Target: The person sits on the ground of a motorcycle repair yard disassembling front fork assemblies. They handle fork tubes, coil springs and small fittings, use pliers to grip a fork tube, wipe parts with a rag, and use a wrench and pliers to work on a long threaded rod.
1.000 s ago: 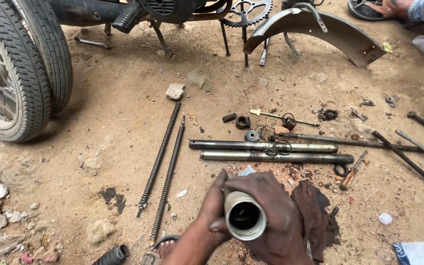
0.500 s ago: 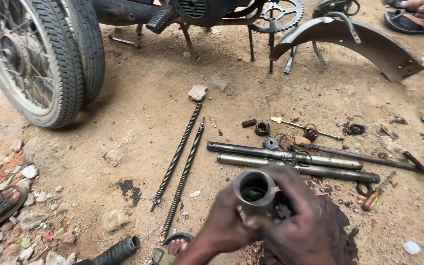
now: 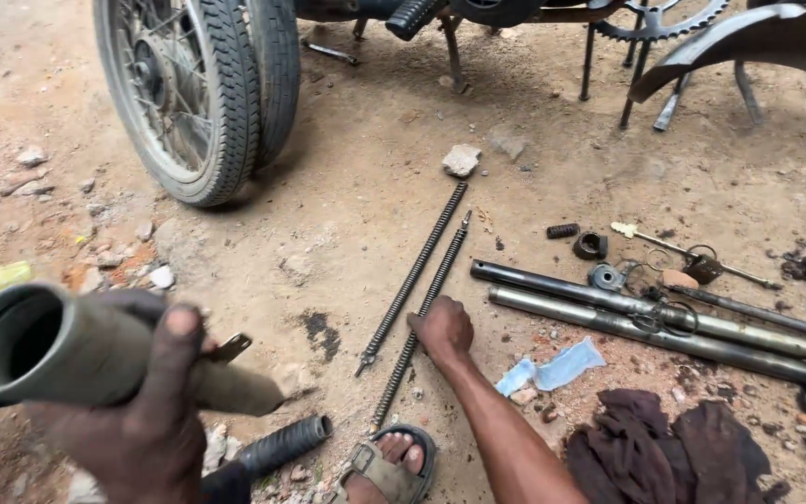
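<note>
My left hand [image 3: 156, 415] is wrapped round a grey metal tube [image 3: 58, 350] at the lower left, its open end turned toward the camera. My right hand [image 3: 442, 329] reaches down to the dirt with its fingers curled on the right one of two long coil springs [image 3: 422, 308]. The other spring [image 3: 412, 275] lies just to its left, and both rest on the ground. A small metal bracket [image 3: 228, 348] sticks out from the tube past my thumb.
A motorcycle rear wheel [image 3: 202, 93] stands at the upper left. Two long steel fork tubes [image 3: 646, 313] lie to the right with small rings and bolts [image 3: 599, 247]. A dark rag [image 3: 683, 448], a blue cloth scrap [image 3: 557, 369], a stone [image 3: 462, 159], a ribbed rubber sleeve [image 3: 282, 443] and my sandalled foot [image 3: 389, 467] are near.
Both hands held the tube in front of me before. Now the left hand alone has carried it to the left, and the right hand has gone down onto the spring. The view has shifted left.
</note>
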